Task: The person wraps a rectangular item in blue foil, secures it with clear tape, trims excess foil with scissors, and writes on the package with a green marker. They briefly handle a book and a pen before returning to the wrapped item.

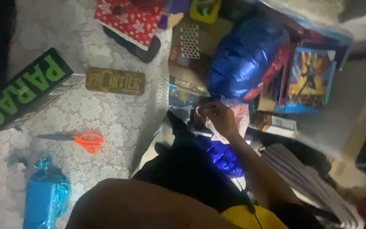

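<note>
Fingers (212,111) of right hand (221,121) pinch blue foil balloon's (244,59) lower end; it extends up-right.

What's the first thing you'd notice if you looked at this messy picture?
The shiny blue foil balloon near the top middle stands out first, with one hand reaching just below it among a pile of packets. Next come the orange-handled scissors lying on the lacy white tablecloth at left, and a blue foil-wrapped bundle in the bottom left corner.
</note>
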